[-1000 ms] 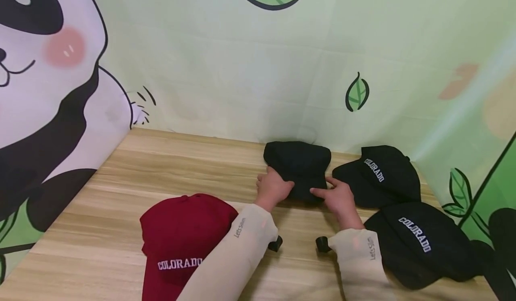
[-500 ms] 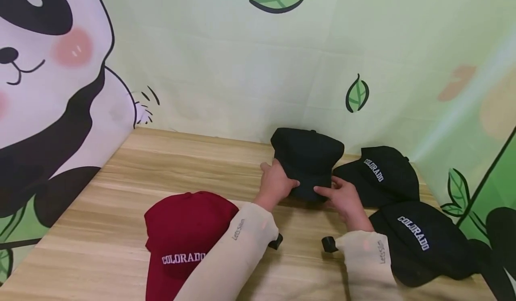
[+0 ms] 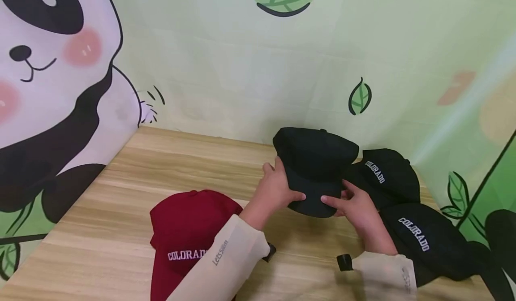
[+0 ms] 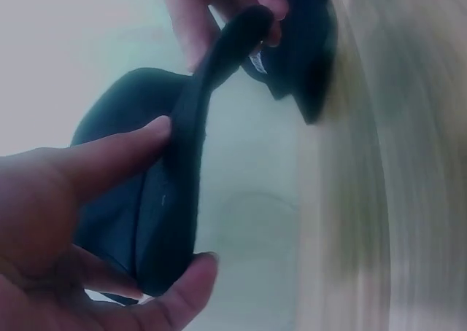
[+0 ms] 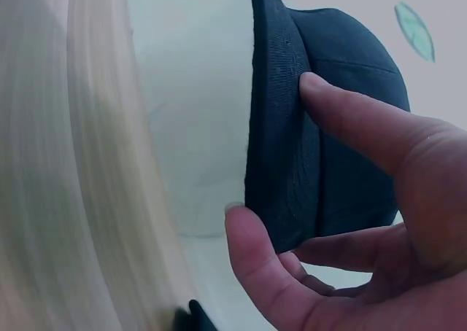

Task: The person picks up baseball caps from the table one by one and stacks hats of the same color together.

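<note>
Both hands hold a plain-fronted black cap point(image 3: 316, 157) by the sides of its brim, which points toward the person. The left hand point(image 3: 272, 191) grips the brim's left side, its thumb lying on the brim. On the other side the right hand point(image 3: 356, 207) pinches the brim between thumb and fingers. In the left wrist view the cap point(image 4: 171, 192) shows edge-on between the fingers. The right wrist view shows the same cap point(image 5: 284, 141) off the table, the right fingers curled beneath it. No lettering is visible on this cap from these angles.
A red COLORADO cap point(image 3: 189, 222) lies left on the wooden table point(image 3: 113, 211), partly covered by the left sleeve. Two black COLORADO caps, one at the back point(image 3: 393, 175) and one nearer point(image 3: 427, 238), lie on the right. A printed cloth backdrop point(image 3: 225, 77) stands behind the table.
The held black cap has come up off the table, with both hands moving to the right along with it. Its crown has tipped up. The head view has shifted slightly; the other caps stay put.
</note>
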A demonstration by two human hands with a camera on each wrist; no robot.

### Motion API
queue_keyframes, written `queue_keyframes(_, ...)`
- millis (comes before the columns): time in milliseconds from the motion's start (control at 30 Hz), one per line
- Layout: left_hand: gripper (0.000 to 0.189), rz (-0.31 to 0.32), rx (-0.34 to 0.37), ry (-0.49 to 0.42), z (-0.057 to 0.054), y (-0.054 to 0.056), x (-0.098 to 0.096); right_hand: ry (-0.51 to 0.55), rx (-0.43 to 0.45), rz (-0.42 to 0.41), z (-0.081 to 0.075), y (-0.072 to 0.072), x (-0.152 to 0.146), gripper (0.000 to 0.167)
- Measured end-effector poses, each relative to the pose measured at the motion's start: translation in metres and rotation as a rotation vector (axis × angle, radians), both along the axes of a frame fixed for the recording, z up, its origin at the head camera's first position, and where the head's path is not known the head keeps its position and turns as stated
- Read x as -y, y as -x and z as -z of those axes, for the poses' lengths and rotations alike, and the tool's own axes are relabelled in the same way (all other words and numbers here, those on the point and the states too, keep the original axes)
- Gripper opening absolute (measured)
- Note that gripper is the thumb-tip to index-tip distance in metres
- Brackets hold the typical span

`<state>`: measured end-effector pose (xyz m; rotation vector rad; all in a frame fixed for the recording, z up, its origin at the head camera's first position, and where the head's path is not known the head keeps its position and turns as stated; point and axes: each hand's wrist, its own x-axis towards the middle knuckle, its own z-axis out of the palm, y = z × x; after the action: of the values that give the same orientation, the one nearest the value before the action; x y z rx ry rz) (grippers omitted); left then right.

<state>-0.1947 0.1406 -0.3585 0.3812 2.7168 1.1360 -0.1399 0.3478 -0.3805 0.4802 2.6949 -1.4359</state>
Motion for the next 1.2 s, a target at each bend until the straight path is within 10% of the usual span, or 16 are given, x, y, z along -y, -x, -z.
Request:
queue_keyframes(333, 0.112, 0.099, -0.048, 0.039, -0.007, -0.048, 0.024, -0.054, 0.031, 0.053, -0.009, -0.050, 0.011, 0.103)
queue_keyframes(767, 0.108, 0.205, -0.045, 0.072, 0.027, -0.097, 0.047, -0.215, 0.214, 0.101, 0.028, -0.100, 0.027, 0.111)
queue_keyframes(1200, 0.103, 0.279, 0.225, 0.040, 0.063, -0.121, 0.065, -0.166, 0.360, 0.037, 0.065, -0.121, 0.025, 0.102)
